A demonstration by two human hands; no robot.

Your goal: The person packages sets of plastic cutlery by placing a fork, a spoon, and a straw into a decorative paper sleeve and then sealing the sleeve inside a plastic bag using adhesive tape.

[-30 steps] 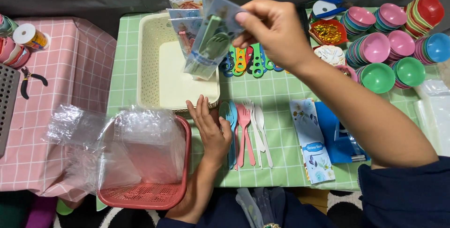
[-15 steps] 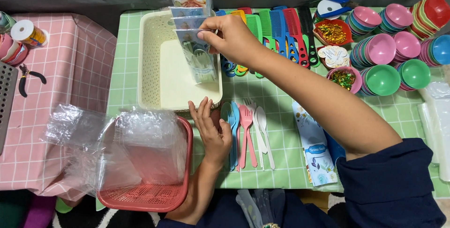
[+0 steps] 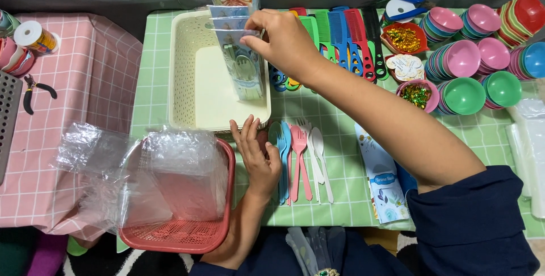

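Right hand point(image 3: 284, 40) pinching a clear packet point(image 3: 245, 69) upright over the cream basket point(image 3: 184, 71) — left hand point(image 3: 256, 154) flat, fingers loose, beside plastic cutlery point(image 3: 298, 157), near red basket point(image 3: 187, 233).

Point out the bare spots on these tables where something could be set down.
Free: the cream basket's floor left of the packet in the right hand; pink cloth between pliers and plastic bags; green cloth under the forearm. Crowded: bowls, combs, and cutlery by the left hand.
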